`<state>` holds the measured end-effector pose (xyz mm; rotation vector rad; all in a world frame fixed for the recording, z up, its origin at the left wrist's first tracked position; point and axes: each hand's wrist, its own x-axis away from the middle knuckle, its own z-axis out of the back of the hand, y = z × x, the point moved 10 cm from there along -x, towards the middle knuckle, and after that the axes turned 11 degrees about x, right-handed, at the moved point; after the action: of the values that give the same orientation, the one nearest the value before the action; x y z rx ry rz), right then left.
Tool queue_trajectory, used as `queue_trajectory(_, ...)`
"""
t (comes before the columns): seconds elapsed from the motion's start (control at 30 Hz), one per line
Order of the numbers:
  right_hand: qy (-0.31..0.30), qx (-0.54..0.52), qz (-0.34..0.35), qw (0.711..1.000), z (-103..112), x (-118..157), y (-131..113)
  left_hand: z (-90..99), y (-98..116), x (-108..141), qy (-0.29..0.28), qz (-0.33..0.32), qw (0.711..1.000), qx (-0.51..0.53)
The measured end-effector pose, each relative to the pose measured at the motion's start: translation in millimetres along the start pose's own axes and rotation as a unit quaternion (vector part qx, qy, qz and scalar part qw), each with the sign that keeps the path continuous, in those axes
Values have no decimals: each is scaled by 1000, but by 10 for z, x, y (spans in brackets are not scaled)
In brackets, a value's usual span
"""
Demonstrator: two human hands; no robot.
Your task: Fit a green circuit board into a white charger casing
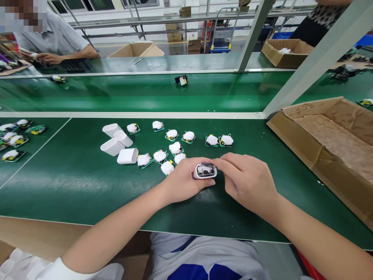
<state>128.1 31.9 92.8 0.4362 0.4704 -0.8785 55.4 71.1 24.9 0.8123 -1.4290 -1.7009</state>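
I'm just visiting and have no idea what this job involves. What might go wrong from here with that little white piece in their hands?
The white plastic casing sits in the left hand with its open end showing parts inside, so a slip might drop it or shake those parts loose. The right hand is right against it and might push it askew. The nearest circuit board with a white cover lies loose beside the left hand, which might knock it.
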Motion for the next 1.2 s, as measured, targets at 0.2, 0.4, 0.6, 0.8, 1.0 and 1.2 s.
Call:
queue_trajectory(0.2, 24, -9, 3, 1000, 60, -3, -14, -15, 7, 18, -5, 3, 1000, 5)
queue_trajectory(0.4, 2, -6, -8, 1000, 3, 9, 20, -11, 5, 7, -3, 7, 1000, -1)
queue_trajectory(0.6, 36, -10, -7, 999, 78, 9, 20, -24, 19, 15, -9, 3, 1000, -1)
queue_trajectory(0.8, 35, -5, 8, 999, 64, 8, -28, -12, 15, 12, -5, 6, 1000, 6)
queue_trajectory(1.0, 42, 4, 4, 999, 85, 11, -21, -11, 26, 15, -6, 4, 1000, 3)
queue_trajectory(1.2, 37, 8, 2, 999, 70, 10, -18, -5, 28, 11, -4, 0, 1000, -4)
